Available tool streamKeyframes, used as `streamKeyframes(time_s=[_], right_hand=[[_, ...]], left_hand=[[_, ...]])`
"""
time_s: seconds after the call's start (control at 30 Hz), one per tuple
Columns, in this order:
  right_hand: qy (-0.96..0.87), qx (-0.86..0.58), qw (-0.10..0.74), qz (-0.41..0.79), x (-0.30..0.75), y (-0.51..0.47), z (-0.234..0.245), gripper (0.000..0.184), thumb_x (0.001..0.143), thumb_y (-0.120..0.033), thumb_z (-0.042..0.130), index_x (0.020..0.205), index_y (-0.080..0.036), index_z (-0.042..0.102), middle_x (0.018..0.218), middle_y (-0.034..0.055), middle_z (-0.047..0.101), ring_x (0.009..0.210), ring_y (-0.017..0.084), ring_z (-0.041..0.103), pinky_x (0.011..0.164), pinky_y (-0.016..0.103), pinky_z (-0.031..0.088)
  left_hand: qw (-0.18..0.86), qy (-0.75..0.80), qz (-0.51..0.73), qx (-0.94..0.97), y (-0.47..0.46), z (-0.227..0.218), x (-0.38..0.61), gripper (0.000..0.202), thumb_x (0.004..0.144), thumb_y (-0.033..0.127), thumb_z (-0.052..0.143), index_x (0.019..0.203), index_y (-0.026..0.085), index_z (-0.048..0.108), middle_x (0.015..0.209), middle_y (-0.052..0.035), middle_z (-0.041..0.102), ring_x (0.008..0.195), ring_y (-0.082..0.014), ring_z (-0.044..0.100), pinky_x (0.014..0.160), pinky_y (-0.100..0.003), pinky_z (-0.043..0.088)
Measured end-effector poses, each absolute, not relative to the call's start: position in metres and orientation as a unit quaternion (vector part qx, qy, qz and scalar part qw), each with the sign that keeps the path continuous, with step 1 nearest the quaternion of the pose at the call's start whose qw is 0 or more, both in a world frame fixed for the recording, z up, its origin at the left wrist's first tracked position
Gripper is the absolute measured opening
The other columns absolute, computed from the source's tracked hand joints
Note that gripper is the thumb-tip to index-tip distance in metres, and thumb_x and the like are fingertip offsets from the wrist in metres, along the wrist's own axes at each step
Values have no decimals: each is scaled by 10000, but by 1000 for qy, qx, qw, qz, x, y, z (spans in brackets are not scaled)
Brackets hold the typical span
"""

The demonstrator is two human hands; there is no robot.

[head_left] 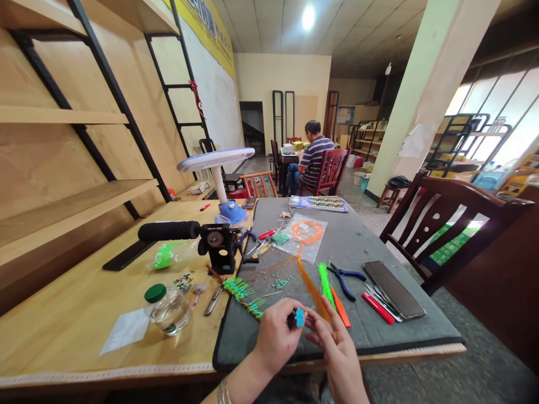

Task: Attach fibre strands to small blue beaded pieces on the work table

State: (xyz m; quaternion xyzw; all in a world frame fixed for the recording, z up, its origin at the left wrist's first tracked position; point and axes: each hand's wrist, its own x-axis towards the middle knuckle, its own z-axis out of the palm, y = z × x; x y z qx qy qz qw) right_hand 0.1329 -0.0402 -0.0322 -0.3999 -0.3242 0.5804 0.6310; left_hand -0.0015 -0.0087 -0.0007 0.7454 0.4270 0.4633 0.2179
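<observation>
My left hand is closed, with a small bright blue cluster poking out between its thumb and fingers. The cluster looks like beads or tips bunched together, and its dark inner part is mostly hidden by the fingers. My right hand comes in from the right, its fingertips drawn together beside the cluster; whatever they pinch is too small to make out. Behind those fingers lie a tuft of orange strands, bright green strands and an orange strip. A string of green and blue pieces leads toward my left hand.
Blue-handled pliers, a dark phone and a red pen-like tool lie on the grey mat. Left are a black clamp device and a green-lidded jar. Beyond, a person sits.
</observation>
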Motion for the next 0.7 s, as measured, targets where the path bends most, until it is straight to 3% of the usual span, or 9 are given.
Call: streamKeyframes(time_s=[0.17,0.7], right_hand=[[-336,-400,631,574,135,-63,-38,811,756,-460,690,1430,-250,290,1211,143,635,1026,271,638,797,368,540],[-341,-417,623,567,133,-61,-37,655,722,-461,717,1293,-232,494,1178,132,659,1045,272,634,850,379,536]], left_hand=[[218,428,435,762,-18,-7,0,90,769,120,574,796,194,618,746,-31,662,697,-162,596,632,-239,446],[199,427,412,780,-20,-6,-1,58,788,161,579,803,197,622,762,-39,667,721,-172,601,650,-250,449]])
